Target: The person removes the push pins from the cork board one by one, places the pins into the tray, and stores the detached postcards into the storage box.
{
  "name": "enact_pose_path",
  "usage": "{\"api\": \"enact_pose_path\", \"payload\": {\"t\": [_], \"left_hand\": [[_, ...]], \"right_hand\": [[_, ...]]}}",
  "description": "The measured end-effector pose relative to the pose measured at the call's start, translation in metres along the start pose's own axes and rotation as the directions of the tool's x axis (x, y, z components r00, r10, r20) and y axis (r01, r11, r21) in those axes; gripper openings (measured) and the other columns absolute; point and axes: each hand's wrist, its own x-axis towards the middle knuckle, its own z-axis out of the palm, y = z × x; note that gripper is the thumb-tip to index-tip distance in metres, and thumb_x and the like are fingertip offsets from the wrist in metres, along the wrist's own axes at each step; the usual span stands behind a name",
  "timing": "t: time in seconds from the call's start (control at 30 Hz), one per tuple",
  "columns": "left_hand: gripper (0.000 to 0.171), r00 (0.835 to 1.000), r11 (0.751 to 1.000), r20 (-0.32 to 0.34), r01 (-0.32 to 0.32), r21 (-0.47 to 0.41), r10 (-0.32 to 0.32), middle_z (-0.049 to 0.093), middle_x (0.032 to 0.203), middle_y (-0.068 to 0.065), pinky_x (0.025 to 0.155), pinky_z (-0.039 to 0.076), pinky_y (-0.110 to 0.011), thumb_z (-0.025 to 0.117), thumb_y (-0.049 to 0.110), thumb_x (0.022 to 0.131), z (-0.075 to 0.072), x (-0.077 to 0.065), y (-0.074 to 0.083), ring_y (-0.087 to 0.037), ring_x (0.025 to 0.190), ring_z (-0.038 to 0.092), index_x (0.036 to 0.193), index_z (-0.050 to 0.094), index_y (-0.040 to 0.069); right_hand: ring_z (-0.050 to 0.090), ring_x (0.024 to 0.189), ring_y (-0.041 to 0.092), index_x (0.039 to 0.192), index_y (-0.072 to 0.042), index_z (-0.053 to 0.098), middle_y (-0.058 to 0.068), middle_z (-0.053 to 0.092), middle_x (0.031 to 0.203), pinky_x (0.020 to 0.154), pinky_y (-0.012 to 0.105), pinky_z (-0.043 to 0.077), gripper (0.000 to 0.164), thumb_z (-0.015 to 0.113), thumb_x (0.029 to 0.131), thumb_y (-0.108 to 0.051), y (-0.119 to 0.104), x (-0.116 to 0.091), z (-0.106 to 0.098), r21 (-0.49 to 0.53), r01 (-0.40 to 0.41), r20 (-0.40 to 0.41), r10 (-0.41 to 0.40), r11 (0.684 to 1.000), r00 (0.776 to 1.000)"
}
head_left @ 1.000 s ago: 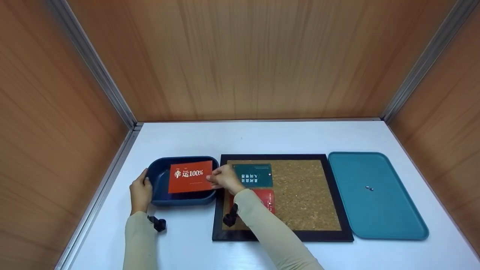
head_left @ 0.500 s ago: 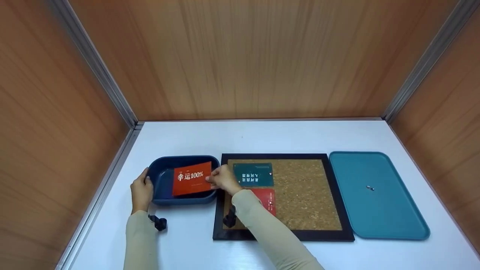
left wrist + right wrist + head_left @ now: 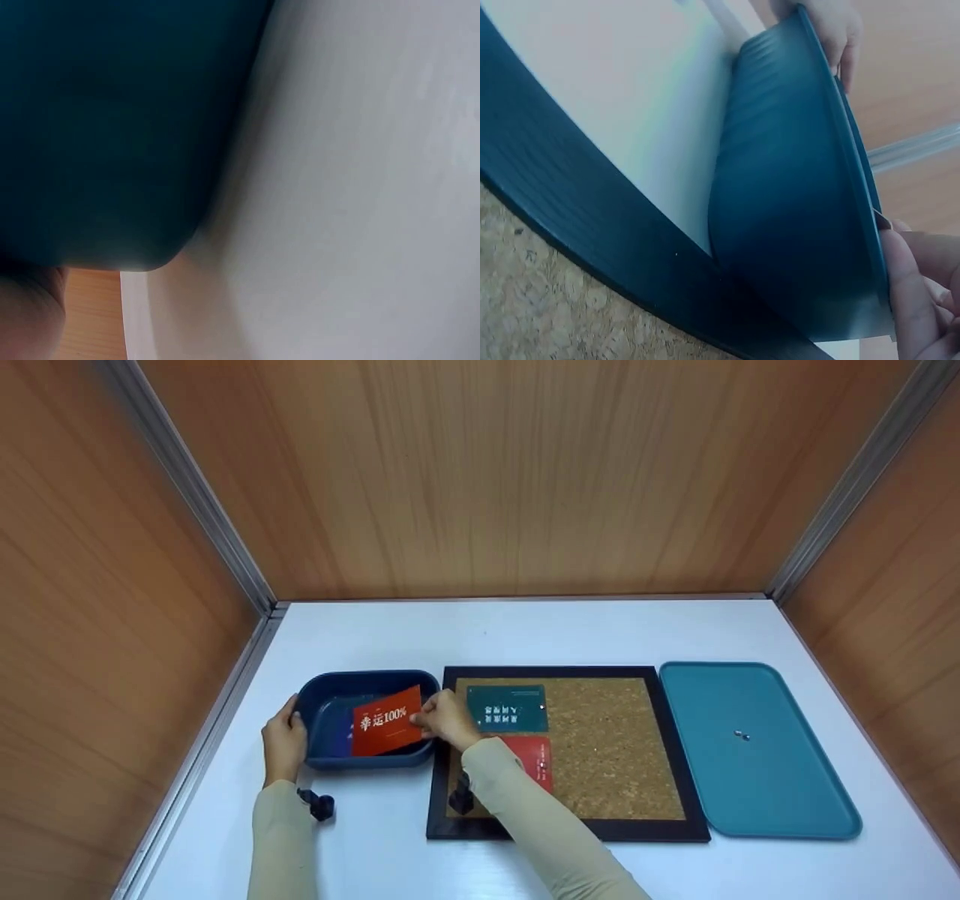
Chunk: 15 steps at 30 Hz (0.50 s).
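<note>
In the head view a dark blue plastic tub [image 3: 360, 763] stands at the left. My left hand [image 3: 284, 742] grips its left rim. My right hand [image 3: 448, 718] pinches the right edge of a red card [image 3: 379, 729] with white lettering, tilted over the tub, its lower left corner inside. Under it a purple-blue patch, perhaps another card [image 3: 341, 736], shows in the tub. The right wrist view has the right hand [image 3: 922, 292] close to the tub's rim, most of the card hidden. The left wrist view shows mainly the tub's outer wall [image 3: 112, 135].
Right of the tub lies a black-framed cork board [image 3: 615, 750], bearing a green card [image 3: 508, 709] and a second red card [image 3: 534, 751], partly under the right sleeve. A teal tray [image 3: 765, 787] with small shiny pins [image 3: 741, 736] is farther right. Wooden panels enclose the white table.
The red card has tipped and its left side has sunk down and right into the tub. My right hand has shifted slightly left. The left hand keeps its hold on the rim.
</note>
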Motion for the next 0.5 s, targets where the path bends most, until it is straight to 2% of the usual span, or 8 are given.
{"api": "enact_pose_path", "payload": {"t": [0.3,0.5], "left_hand": [[0.044,1.000,1.000,-0.006,0.003,0.007,-0.003,0.039,0.147,-0.026,0.114,0.032,-0.049,0.033,0.002,0.101,0.0008,0.0002,-0.0013,-0.038,0.138,0.036,0.144,0.039,-0.005],[0.043,1.000,1.000,-0.007,-0.002,0.008,0.002,0.039,0.146,-0.026,0.114,0.032,-0.048,0.033,0.001,0.101,0.0001,0.0011,-0.0012,-0.038,0.139,0.035,0.143,0.039,-0.006]], "right_hand": [[0.068,0.057,0.013,0.088,0.002,0.070,0.014,0.072,0.083,0.054,0.021,0.056,0.014,0.073,0.085,-0.012,-0.0028,-0.0010,0.0035,-0.149,0.068,-0.047,-0.076,0.986,0.996],[0.067,0.055,0.014,0.075,0.003,0.069,0.013,0.070,0.074,0.050,0.020,0.055,0.015,0.068,0.088,-0.005,-0.0050,-0.0024,0.0052,-0.160,0.114,-0.049,-0.123,0.980,0.991]]}}
